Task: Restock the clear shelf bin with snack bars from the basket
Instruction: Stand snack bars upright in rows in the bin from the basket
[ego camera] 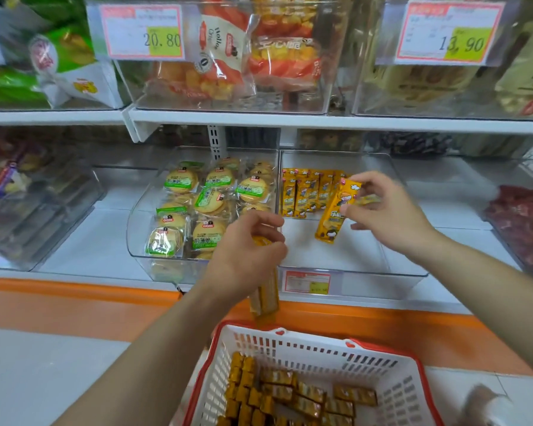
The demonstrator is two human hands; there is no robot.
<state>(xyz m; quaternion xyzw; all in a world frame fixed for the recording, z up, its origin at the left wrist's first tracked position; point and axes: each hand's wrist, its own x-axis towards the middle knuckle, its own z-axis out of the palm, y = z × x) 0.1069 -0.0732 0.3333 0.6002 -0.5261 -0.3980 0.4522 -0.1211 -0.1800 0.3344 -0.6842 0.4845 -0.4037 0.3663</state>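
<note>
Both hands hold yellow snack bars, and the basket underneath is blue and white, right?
Not quite. The head view shows the basket is white with a red rim, not blue. The rest is right: the left hand grips yellow bars and the right hand pinches a yellow bar.

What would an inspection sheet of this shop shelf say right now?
Surface: white shelf.
Job's things: clear plastic shelf bin, a row of yellow snack bars standing at its back left; white basket with red rim holding more bars.
Clutter: neighbouring clear bin of round green-labelled biscuits.
Hands: left hand grips yellow bars by the basket; right hand pinches one yellow bar over the bin.
Cables: nothing seen.
Surroundings: upper bins tagged 20.80 and 13.90.
</note>
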